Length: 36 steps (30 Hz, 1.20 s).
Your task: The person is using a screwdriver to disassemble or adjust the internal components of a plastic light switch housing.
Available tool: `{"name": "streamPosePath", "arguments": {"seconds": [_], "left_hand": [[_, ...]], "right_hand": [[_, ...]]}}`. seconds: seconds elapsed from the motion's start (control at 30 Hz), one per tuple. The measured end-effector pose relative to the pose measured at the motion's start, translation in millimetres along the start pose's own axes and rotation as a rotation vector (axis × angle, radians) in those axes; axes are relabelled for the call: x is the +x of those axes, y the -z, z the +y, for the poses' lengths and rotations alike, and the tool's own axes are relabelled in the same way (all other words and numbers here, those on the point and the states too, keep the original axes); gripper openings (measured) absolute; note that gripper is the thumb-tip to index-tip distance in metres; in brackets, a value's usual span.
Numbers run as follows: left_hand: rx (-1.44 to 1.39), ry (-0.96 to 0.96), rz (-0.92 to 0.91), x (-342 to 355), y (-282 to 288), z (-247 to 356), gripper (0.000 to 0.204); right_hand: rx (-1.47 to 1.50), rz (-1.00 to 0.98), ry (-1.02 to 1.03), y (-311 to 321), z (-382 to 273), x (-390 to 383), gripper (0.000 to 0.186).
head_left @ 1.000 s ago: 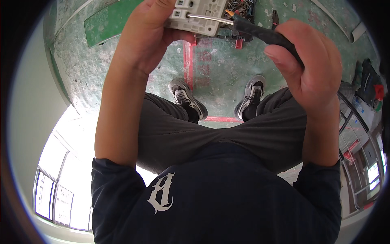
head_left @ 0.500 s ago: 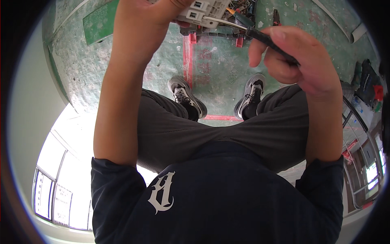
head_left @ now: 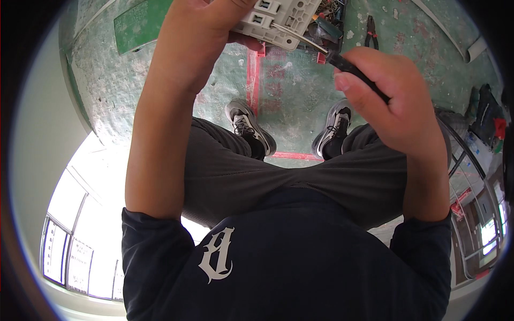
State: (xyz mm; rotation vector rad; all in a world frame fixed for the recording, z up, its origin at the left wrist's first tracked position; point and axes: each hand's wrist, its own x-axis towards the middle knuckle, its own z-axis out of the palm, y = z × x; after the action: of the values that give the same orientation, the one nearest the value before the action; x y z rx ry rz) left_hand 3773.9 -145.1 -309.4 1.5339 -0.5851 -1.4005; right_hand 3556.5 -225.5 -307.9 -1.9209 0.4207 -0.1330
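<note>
At the top of the view my left hand (head_left: 201, 45) is closed on a white plastic socket or switch module (head_left: 289, 29), its back side up; the hand's upper part runs out of frame. My right hand (head_left: 388, 99) grips the black handle of a screwdriver (head_left: 300, 38), whose metal shaft reaches up-left to one of the module's terminals; whether the tip is inside it I cannot tell. Behind the module, a tool tray (head_left: 334, 13) with jumbled small hardware and an orange-and-dark handled tool (head_left: 326, 29) is partly hidden.
Pliers (head_left: 371, 35) lie on the scuffed green floor (head_left: 214, 91), which has red lines. A green board (head_left: 134, 29) is at upper left. My shoes (head_left: 246, 125) are below the module. Dark bags (head_left: 484, 107) and metal tubing (head_left: 466, 155) stand at right.
My right hand has shifted its hold on the screwdriver, its fingers now curled round the handle after being more spread. The module has moved slightly and shows at a different tilt.
</note>
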Motion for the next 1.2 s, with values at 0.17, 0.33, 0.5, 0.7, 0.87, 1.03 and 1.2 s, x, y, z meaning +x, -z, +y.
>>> {"name": "streamPosePath", "arguments": {"seconds": [0.17, 0.33, 0.5, 0.7, 0.87, 1.03, 1.2], "left_hand": [[0.008, 0.039, 0.004, 0, 2, 4, 0.051], [0.142, 0.077, 0.04, 1, 1, 4, 0.052], [0.036, -0.006, 0.005, -1, 7, -6, 0.054], [0.137, -0.225, 0.14, -1, 0, -12, 0.055], [0.197, -0.252, 0.152, -6, -9, -12, 0.056], [0.33, -0.29, 0.12, -12, -11, -12, 0.056], [0.287, -0.237, 0.075, -6, 4, -29, 0.052]], "right_hand": [[-0.502, 0.098, 0.124, -10, -8, -1, 0.015], [-0.688, 0.063, 0.124, -9, -12, -1, 0.017], [-0.813, 0.101, 0.174, -12, -11, 3, 0.016], [0.219, 0.066, -0.235, -16, -8, 13, 0.022], [1.241, -0.247, -0.673, -7, -6, 15, 0.034], [1.327, -0.217, -0.651, -13, -3, 14, 0.03], [1.198, -0.189, -0.655, -28, 4, 14, 0.028]]}}
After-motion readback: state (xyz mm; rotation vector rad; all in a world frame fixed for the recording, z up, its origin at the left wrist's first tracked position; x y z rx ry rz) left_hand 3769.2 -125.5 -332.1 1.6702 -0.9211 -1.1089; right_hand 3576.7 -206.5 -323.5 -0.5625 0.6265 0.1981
